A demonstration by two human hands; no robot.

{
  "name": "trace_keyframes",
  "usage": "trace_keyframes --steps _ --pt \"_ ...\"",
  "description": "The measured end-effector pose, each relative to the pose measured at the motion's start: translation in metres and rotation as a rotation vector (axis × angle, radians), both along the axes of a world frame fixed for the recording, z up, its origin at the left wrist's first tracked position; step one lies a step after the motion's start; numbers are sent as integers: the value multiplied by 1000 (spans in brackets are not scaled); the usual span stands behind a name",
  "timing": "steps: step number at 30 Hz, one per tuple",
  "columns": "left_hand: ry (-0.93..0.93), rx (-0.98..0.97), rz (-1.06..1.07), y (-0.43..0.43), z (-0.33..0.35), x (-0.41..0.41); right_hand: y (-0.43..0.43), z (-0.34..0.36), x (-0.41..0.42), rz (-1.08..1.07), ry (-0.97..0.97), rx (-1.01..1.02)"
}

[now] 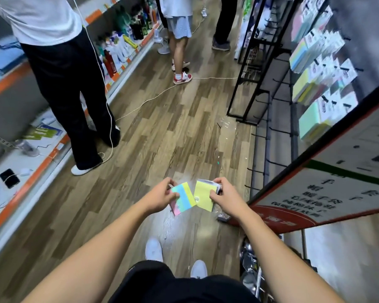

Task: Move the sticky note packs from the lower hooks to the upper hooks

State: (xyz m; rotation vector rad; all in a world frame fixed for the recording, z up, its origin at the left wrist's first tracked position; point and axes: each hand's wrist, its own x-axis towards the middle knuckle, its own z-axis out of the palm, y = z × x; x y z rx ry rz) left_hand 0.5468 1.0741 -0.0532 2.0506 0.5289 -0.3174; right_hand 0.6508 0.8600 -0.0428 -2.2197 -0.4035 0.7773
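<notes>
My left hand (pixel 161 196) grips a striped sticky note pack (pixel 184 199) with pink, green, blue and yellow bands. My right hand (pixel 224 194) grips a yellow sticky note pack (pixel 204 197), with more packs bunched under its fingers. Both packs are held side by side above the wooden floor, in front of my legs. On the right, the black hook rack (pixel 271 130) shows bare lower hooks (pixel 257 171). Several pastel sticky note packs (pixel 315 84) hang on its upper hooks.
A person in black trousers (pixel 74 95) stands close on the left by a shelf of bottles (pixel 123 42). Two more people stand further up the aisle. A white cable (pixel 153 98) crosses the floor. A red-framed sign board (pixel 328 189) leans at the right.
</notes>
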Motion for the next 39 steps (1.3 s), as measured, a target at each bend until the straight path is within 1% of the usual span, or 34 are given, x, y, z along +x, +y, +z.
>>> trace_keyframes --steps 3,7,10,13,20,25,29,35,39 --pt "-18 -27 15 23 -9 26 19 -4 24 -10 -39 -1" --pt "-52 -48 21 59 -17 63 54 -10 53 -51 -87 47" --pt "-77 -64 -8 100 -18 102 96 -12 81 -99 -135 32" --pt "-100 -56 -23 145 -15 135 139 -4 107 -142 -139 3" --pt "-73 -71 -45 222 -13 192 216 5 155 -185 -171 -40" --pt "-72 -63 -97 253 -17 221 245 0 182 -157 -149 -62" --pt "-66 -81 -99 269 -20 255 263 -4 215 -157 -144 -44" --pt "-67 -57 -114 293 -19 339 283 -19 300 -198 -121 8" --pt "-58 1 -93 316 -10 400 299 -20 365 -224 -114 49"
